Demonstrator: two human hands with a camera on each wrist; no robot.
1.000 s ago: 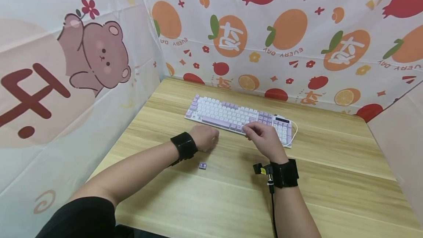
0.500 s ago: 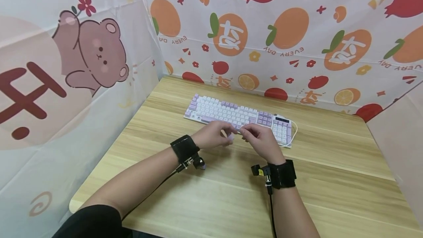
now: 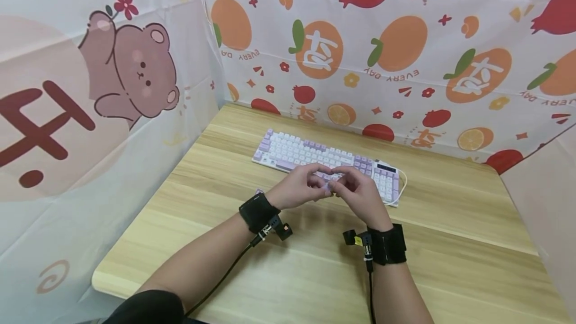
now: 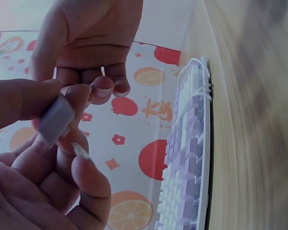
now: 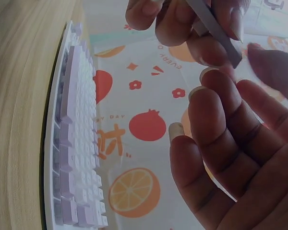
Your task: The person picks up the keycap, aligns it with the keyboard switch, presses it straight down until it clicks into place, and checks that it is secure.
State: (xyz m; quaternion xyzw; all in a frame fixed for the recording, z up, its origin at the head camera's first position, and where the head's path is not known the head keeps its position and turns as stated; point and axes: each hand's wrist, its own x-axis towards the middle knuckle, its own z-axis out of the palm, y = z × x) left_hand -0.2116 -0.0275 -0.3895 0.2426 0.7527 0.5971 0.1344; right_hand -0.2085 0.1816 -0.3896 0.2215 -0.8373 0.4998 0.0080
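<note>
My left hand [image 3: 299, 185] pinches a small purple-grey keycap [image 4: 57, 120] between thumb and fingertips, just off the keyboard's front edge. In the right wrist view the keycap [image 5: 216, 33] appears edge-on, tilted. My right hand [image 3: 358, 189] meets it from the right, its fingertips right at the keycap's lower end. The right fingers [image 5: 209, 112] are loosely bent, and nothing shows between them and the thumb. Behind both hands lies a white and purple keyboard [image 3: 299, 153], its front middle keys covered by the fingers.
A small purple piece [image 3: 259, 192] peeks out behind the black left wristband [image 3: 258, 212]. The keyboard's white cable [image 3: 405, 180] loops at its right end. Patterned cloth [image 3: 351, 49] stands behind the wooden table [image 3: 450, 224]. Camera cables run along both forearms.
My left hand has risen from the table and moved right, bringing the keycap to the right hand's fingertips. The right hand has barely moved. The keycap lying on the table is now hidden.
</note>
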